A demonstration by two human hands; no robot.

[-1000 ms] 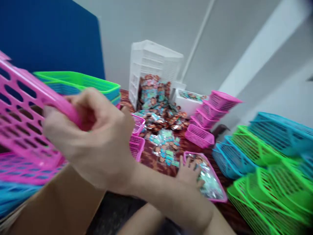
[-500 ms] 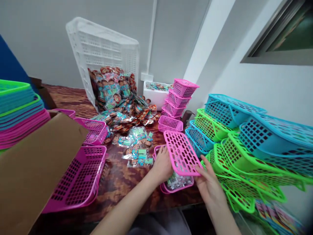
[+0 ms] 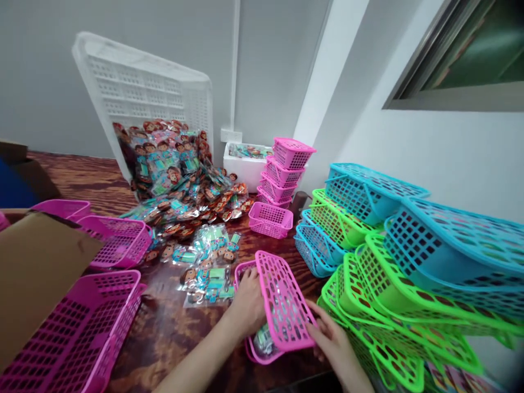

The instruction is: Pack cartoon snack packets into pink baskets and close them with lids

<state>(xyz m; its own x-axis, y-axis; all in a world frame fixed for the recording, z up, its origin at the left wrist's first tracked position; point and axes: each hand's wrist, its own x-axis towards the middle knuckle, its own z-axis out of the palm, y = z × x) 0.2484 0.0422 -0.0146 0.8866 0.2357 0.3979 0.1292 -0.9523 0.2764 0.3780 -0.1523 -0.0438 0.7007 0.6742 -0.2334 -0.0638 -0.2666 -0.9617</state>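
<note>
A small pink plastic basket (image 3: 266, 360) stands near the table's front edge, with small clear-wrapped items (image 3: 263, 341) inside. Tilted over its right side is a pink lid with oval holes (image 3: 284, 305). My right hand (image 3: 338, 341) grips the lid's near right corner between thumb and fingers. My left hand (image 3: 248, 303) reaches over the basket's left side, fingers stretched forward and down into it beside the lid; the fingertips are hidden. Just left of this hand lie flat clear packets with doll-like figures (image 3: 210, 278).
Behind, a heap of figure packets (image 3: 192, 196) spills from a tilted white crate (image 3: 143, 71). Pink baskets (image 3: 282, 177) stand stacked at the back. Lidded blue baskets (image 3: 372, 191) and green baskets (image 3: 380, 316) crowd the right. Larger magenta baskets (image 3: 110, 327) and a cardboard flap (image 3: 45, 273) are left.
My view has shifted right and up, so things sit further left and lower. Both hands stay at the basket, and the lid has come down lower over its contents.
</note>
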